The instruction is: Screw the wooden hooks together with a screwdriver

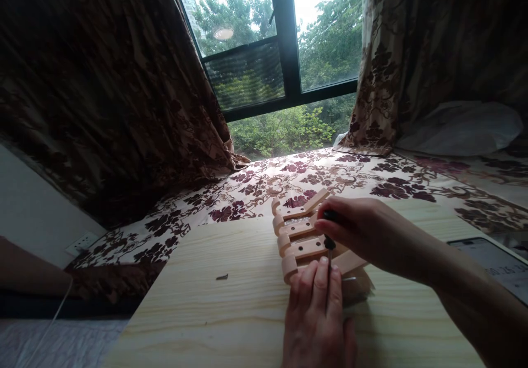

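A row of several pale wooden hooks (308, 247) with curled ends lies on the light wooden board, dark screw heads showing in some. Something clear and shiny shows between and under them. My right hand (357, 228) is closed around the black handle of a screwdriver (329, 241), whose shaft points down to the nearest hook. My left hand (315, 307) presses its fingers on that nearest hook, on both sides of the shaft. The screwdriver's tip is hidden by these fingers. A loose dark screw (221, 276) lies on the board to the left.
The wooden board (185, 302) rests against a flower-patterned cloth (256, 189) below a window (289, 43). A phone (490, 261) lies at the right, partly behind my right forearm. Patterned curtains (136, 82) hang at both sides. A wall socket (82, 243) is at the left.
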`<control>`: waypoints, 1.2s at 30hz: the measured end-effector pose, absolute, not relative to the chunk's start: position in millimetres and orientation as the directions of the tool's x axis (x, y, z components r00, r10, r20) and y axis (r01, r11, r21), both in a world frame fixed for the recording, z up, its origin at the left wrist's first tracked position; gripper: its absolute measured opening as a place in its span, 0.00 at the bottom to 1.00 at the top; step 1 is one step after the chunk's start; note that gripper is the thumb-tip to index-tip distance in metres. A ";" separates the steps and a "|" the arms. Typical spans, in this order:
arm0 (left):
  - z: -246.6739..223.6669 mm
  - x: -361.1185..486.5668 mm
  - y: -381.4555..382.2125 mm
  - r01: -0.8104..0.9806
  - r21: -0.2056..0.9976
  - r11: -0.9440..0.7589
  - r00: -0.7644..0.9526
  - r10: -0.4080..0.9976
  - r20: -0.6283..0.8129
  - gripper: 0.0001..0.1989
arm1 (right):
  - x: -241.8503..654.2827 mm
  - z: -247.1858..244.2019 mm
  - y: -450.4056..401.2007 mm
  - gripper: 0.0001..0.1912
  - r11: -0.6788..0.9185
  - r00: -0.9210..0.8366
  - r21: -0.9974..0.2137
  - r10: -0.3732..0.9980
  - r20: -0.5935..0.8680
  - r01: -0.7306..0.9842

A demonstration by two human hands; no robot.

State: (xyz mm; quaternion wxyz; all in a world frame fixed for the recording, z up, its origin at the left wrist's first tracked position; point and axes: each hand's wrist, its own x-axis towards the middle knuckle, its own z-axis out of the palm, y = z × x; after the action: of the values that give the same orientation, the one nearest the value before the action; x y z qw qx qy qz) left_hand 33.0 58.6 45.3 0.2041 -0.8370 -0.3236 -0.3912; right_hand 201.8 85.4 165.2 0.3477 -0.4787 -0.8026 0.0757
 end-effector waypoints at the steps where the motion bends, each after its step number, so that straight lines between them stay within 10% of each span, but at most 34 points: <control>1: 44.7 33.1 58.8 0.701 -0.088 -0.708 0.482 0.379 0.790 0.22 | 202.0 164.3 86.7 0.12 0.510 -0.275 -0.434 0.823 0.496 0.743; 36: 40.5 31.9 63.2 0.687 -0.111 -0.718 0.468 0.320 0.824 0.19 | 181.1 151.6 96.2 0.14 0.462 -0.165 -0.458 0.817 0.552 0.759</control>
State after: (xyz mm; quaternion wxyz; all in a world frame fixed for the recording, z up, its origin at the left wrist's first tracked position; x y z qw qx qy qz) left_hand 31.9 63.2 40.5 0.2203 -0.8279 -0.3043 -0.4164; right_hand 181.1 96.2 151.6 0.3875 -0.5171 -0.7623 0.0376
